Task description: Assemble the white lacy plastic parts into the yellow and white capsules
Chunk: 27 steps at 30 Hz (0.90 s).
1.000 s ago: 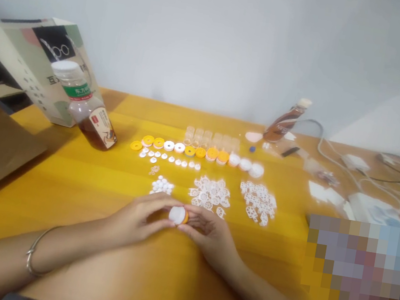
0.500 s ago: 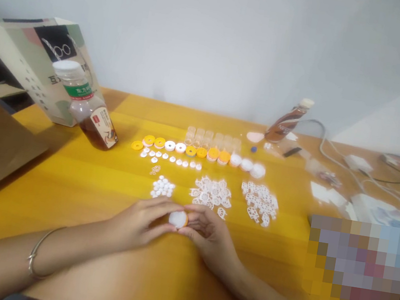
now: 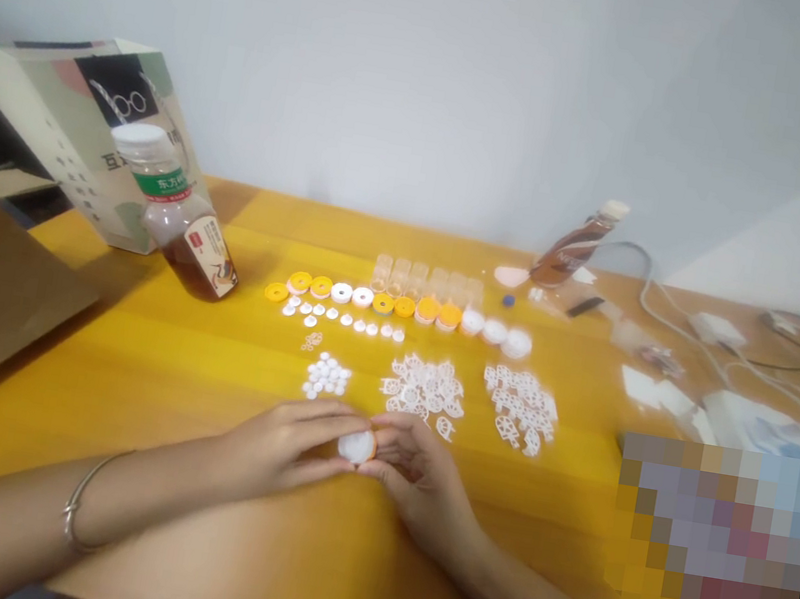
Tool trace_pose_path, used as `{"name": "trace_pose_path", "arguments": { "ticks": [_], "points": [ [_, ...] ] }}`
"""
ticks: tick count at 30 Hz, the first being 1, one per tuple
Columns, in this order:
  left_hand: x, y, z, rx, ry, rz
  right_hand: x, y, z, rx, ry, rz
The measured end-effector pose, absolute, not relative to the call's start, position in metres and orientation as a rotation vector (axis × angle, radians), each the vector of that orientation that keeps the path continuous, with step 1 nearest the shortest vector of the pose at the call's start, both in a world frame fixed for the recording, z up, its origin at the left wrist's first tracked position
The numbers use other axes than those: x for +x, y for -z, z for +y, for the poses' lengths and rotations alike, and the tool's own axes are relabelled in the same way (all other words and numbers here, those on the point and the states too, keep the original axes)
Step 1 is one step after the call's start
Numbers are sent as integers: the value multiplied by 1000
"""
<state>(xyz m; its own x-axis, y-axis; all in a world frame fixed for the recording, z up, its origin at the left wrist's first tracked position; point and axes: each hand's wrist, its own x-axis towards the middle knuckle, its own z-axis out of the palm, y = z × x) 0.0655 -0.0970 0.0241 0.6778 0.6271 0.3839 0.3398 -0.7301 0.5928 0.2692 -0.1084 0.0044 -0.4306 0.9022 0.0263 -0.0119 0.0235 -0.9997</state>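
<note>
Left hand (image 3: 281, 448) and right hand (image 3: 418, 475) together pinch a small white cap (image 3: 356, 445) just above the yellow bench (image 3: 171, 354), near a heap of white rings (image 3: 423, 387).

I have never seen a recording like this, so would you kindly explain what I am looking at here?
There is no machine: a person wears a camera on the head, looking down at their own two bare hands. The left hand and right hand together pinch a small round white piece with an orange edge over a yellow table. Beyond lie a row of orange and white discs, small white buttons and two heaps of white lattice pieces. A tea bottle stands at the left, before a printed box.
</note>
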Motion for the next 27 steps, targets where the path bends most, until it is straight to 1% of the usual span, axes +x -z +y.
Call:
{"name": "trace_pose_path", "arguments": {
  "ticks": [7, 16, 19, 23, 25, 27],
  "points": [
    [67, -24, -96, 2424, -892, 715, 269, -7, -109, -881, -1513, -1589],
    [71, -19, -101, 2415, -953, 810, 268, -7, -110, -959, -1469, -1584],
    [72, -19, -101, 2406, -939, 829, 270, -9, -109, -947, -1420, -1671],
    [71, -17, -102, 2423, -916, 840, 279, -19, -103, -947, -1230, -1861],
    [71, -15, -102, 2440, -880, 859, 286, -27, -95, -1005, -1064, -1893],
    [71, -14, -102, 2454, -835, 880, 298, -36, -83, -1141, -825, -1868]
  ]
}}
